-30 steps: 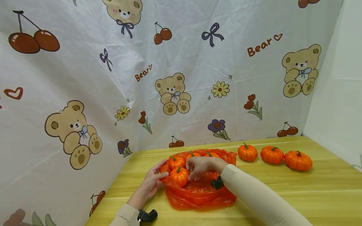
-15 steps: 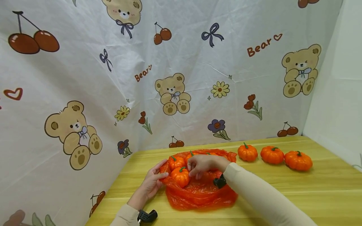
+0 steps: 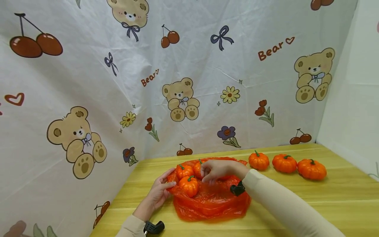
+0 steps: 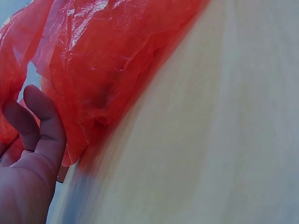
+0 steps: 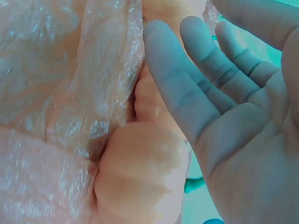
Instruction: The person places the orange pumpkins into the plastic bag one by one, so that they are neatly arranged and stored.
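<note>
An orange plastic bag (image 3: 207, 207) lies open on the table with several small pumpkins inside, among them a front one (image 3: 188, 186) and one behind it (image 3: 185, 171). The left hand (image 3: 160, 189) grips the bag's left edge, thumb over the rim; in the left wrist view its fingers (image 4: 46, 121) curl at the red film. Above the bag's middle is the right hand (image 3: 217, 170), holding nothing, beside the pumpkins. The right wrist view shows that hand (image 5: 224, 107) with loosely bent, parted fingers next to a pumpkin (image 5: 140, 172).
Three more pumpkins stand in a row on the table right of the bag: a left one (image 3: 259, 160), a middle one (image 3: 284, 163) and a right one (image 3: 312, 169). A bear-patterned cloth (image 3: 201, 131) hangs behind the wooden table (image 3: 296, 204).
The right hand has moved right, away from the front pumpkin, and its fingers have loosened. That pumpkin has shifted slightly to the right. The left hand keeps its place on the bag.
</note>
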`<move>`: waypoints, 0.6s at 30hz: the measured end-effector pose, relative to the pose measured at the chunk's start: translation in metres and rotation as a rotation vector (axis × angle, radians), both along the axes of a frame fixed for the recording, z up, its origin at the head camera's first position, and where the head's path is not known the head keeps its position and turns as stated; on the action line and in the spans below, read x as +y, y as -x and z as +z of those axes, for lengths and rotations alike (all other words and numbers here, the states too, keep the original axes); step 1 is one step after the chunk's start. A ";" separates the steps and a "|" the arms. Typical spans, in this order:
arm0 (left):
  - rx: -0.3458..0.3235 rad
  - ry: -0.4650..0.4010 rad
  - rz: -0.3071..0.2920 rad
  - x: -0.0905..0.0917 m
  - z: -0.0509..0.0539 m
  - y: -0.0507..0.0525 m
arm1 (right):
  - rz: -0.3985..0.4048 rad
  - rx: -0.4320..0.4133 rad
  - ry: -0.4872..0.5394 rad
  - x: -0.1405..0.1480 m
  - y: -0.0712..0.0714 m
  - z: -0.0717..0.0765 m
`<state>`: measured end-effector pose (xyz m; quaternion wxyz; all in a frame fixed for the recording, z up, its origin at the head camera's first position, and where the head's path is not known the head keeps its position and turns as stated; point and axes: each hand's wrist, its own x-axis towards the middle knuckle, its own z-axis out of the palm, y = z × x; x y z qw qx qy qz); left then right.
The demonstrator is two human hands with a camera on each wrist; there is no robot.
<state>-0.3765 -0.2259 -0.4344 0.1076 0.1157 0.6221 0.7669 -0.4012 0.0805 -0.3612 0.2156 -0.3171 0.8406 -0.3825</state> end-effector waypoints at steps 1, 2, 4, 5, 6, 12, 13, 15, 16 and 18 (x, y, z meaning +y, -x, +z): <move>-0.001 -0.001 0.001 0.000 0.000 0.000 | -0.003 -0.001 0.005 0.002 0.000 0.000; -0.002 -0.002 0.002 0.000 0.000 0.000 | -0.005 0.001 0.010 0.004 0.000 0.000; -0.001 -0.003 0.002 0.000 0.000 0.000 | -0.011 0.006 0.020 0.009 -0.001 -0.001; 0.000 -0.003 0.001 0.000 -0.001 0.000 | -0.012 0.007 0.028 0.011 -0.001 -0.001; 0.002 -0.001 0.001 0.000 -0.001 0.000 | -0.014 0.007 0.034 0.012 -0.001 -0.001; 0.006 0.004 -0.002 0.000 -0.001 0.001 | -0.011 0.009 0.070 0.024 -0.002 0.002; 0.005 0.004 -0.003 0.000 -0.001 0.001 | -0.008 0.007 0.074 0.026 -0.002 0.003; 0.005 0.005 -0.003 0.000 -0.001 0.001 | 0.000 0.008 0.083 0.029 -0.003 0.005; 0.005 0.006 -0.002 0.000 -0.001 0.001 | 0.005 0.007 0.086 0.031 -0.004 0.007; 0.003 0.005 0.001 0.000 -0.001 0.001 | 0.013 0.005 0.091 0.034 -0.006 0.010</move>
